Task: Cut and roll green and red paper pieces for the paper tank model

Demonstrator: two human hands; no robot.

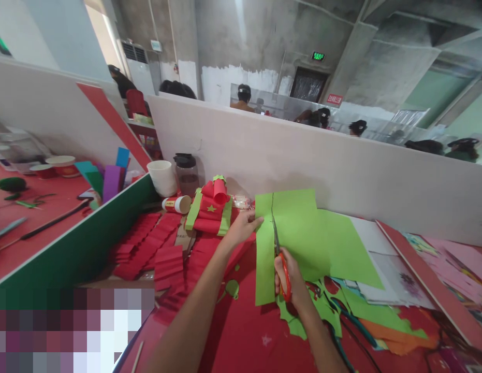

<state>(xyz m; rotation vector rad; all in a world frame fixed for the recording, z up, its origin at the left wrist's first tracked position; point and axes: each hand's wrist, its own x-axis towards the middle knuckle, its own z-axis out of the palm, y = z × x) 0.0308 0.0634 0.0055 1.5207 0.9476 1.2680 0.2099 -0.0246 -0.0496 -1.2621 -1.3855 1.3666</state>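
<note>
My left hand (243, 227) pinches the left edge of a bright green paper sheet (297, 220), which is raised above the table. In my right hand (293, 269) is a pair of scissors (285, 282) with orange-red handles, its fingers wrapped through the loops. The blades lie along a slit running up from the sheet's bottom edge, and a dark drawn line continues above them to the top. Left of my left hand stands a red and green paper model (210, 208) with a yellow star. Folded red paper strips (142, 243) lie beside it.
Green scraps (303, 311) and dark-handled pliers (351, 316) lie at the lower right. More green paper (349, 243) rests on white sheets. A paper cup (162, 178) and a lidded jar (186, 173) stand against the white partition (241, 145). People sit beyond it.
</note>
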